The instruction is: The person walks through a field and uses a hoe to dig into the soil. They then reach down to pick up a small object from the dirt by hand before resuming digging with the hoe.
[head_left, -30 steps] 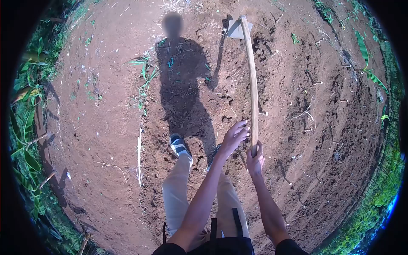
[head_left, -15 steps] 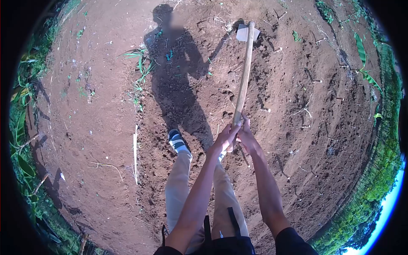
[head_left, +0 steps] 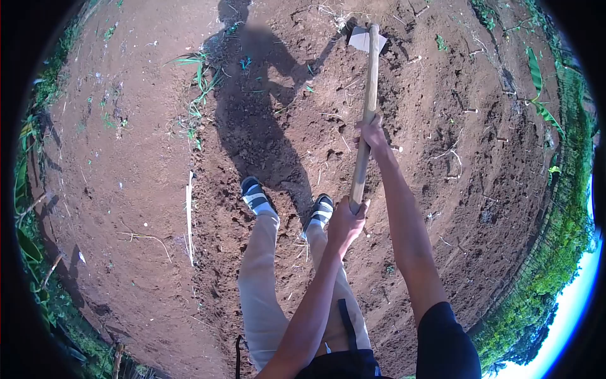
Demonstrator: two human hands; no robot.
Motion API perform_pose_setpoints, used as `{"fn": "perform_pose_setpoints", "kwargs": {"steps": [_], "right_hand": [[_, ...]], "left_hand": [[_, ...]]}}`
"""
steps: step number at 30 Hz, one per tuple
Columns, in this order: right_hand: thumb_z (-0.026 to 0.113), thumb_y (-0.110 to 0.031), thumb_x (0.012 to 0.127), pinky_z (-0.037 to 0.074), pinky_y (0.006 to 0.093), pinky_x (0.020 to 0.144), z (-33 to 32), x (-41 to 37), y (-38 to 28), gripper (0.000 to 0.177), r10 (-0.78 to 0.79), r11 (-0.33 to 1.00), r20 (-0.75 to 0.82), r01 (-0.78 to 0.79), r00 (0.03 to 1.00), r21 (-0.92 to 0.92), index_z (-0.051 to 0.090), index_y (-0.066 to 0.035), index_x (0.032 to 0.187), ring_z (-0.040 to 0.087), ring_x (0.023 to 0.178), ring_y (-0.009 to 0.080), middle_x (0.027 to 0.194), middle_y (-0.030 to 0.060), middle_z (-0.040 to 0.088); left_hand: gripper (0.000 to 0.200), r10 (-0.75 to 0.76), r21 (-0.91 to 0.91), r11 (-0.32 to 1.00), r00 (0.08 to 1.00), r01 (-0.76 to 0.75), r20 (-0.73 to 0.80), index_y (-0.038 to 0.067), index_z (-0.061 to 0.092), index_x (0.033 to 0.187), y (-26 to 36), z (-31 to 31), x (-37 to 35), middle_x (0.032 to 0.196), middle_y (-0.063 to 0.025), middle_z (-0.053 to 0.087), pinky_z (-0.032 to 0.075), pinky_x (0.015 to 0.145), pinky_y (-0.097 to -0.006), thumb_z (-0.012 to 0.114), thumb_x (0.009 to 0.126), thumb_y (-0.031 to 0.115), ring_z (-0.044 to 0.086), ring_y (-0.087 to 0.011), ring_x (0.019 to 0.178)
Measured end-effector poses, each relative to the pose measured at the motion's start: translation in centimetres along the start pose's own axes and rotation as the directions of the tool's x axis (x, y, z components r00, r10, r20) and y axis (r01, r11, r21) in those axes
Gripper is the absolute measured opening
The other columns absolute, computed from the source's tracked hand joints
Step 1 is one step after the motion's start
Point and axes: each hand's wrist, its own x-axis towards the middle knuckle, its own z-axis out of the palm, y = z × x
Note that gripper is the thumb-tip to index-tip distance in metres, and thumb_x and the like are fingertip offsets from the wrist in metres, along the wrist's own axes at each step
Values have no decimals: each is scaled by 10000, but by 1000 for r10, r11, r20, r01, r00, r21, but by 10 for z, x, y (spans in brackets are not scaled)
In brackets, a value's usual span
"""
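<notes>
A hoe with a long wooden handle reaches away from me over the soil. Its flat pale metal blade is at the far end, against loose dark earth. My left hand is wrapped round the near end of the handle, in front of my legs. Farther up, about midway along the handle, my right hand grips it with closed fingers. Both forearms are stretched forward.
Bare brown soil surrounds me, with short cut stems in rows at the right. Grass tufts and a pale split stick lie left of my sandalled feet. Green plants line the edges.
My right hand has slid up the handle, away from my left hand, which is a little lower. The blade has shifted slightly and turned. My feet show more fully.
</notes>
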Motion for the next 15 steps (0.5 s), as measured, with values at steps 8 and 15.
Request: {"fn": "perform_pose_setpoints", "kwargs": {"steps": [8, 15], "right_hand": [[564, -168, 886, 560, 413, 579, 13, -37, 19, 941, 136, 962, -1, -132, 991, -238, -197, -103, 1437, 559, 731, 293, 1093, 167, 496], [592, -115, 847, 556, 403, 574, -10, 27, 103, 951, -20, 896, 70, 49, 997, -442, -125, -168, 1469, 545, 814, 295, 1138, 183, 465]], "left_hand": [[507, -138, 135, 981, 990, 136, 1, 41, 497, 987, -49, -18, -72, 687, -205, 627, 491, 614, -482, 611, 831, 510, 638, -396, 667], [487, -204, -6, 979, 979, 204, -8, 29, 530, 1001, -84, 4, -171, 716, -227, 630, 497, 631, -480, 580, 863, 494, 640, -413, 701]]}}
